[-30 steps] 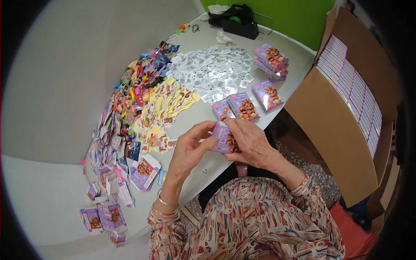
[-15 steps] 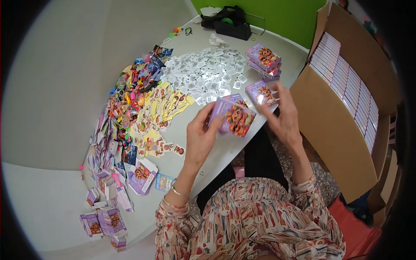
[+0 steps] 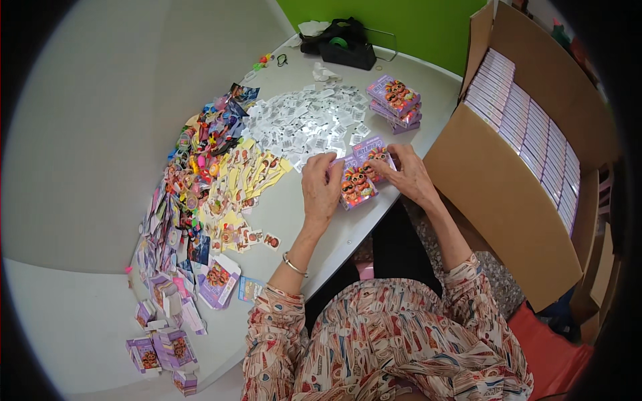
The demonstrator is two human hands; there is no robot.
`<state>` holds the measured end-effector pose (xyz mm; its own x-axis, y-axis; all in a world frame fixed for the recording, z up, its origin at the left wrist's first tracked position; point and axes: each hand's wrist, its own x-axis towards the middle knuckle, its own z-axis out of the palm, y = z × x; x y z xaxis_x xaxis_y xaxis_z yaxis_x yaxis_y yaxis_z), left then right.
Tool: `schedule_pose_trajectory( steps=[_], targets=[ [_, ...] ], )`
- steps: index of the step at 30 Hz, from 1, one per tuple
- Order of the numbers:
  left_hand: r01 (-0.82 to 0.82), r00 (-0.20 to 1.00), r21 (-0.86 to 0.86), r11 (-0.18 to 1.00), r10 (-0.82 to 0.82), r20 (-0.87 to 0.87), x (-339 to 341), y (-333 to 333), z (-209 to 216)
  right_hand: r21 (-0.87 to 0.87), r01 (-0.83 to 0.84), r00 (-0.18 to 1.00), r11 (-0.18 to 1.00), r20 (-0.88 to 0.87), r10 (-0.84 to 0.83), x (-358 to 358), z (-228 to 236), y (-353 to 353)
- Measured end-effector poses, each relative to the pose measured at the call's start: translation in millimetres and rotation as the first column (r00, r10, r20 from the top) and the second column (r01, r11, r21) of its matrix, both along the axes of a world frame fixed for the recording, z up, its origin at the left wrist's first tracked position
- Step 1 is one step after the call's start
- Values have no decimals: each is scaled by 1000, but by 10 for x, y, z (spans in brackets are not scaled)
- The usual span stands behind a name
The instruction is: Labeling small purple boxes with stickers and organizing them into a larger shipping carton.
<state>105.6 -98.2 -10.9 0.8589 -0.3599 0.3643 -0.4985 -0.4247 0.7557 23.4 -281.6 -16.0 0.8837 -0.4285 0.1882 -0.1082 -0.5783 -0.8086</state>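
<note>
Two small purple cardboard boxes with cartoon characters on them are together at the table's near edge. My left hand [image 3: 321,190] has its thumb and fingers around the left side of the nearer purple box [image 3: 358,186]. From the right, my right hand [image 3: 412,175] grips the farther purple box [image 3: 369,148], its thumb over the front and its fingers at the right side. The boxes overlap or touch; whether others lie underneath is hidden. Beyond them stands a stack of similar purple boxes [image 3: 394,97].
White printed labels [image 3: 301,120] lie beyond my hands. Yellow-backed stickers [image 3: 244,170] and small colourful toys [image 3: 194,167] spread leftward. Opened purple cartons [image 3: 167,347] lie near left. A black tape dispenser [image 3: 348,53] stands at the back; a large cardboard carton [image 3: 501,200] holds packed boxes at right.
My left hand has lowered its tilted box onto the others at the table edge. My right hand has moved left and nearer from beside the stack, bringing the boxes together.
</note>
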Motion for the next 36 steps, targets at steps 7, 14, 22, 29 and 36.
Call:
schedule_pose_trajectory(
  steps=[7,14,22,29,36],
  targets=[
    [-73,996,-214,974,59,-68,-134,-16,-4,275,14,998,961,48,-29,36,-69,-33],
    [-88,994,-22,996,89,56,-7,-10,-94,-85,110,949,990,305,-79,-206,343,142],
    [-115,948,51,992,94,303,63,-183,-27,-389,-108,979,915,120,167,-271,426,340],
    [-18,865,-215,976,-93,-494,-37,7,301,-279,-183,976,943,68,209,-167,294,279],
    [-134,963,-34,990,122,-239,-189,611,-71,-147,-213,977,966,-57,206,-141,243,193]
  ],
)
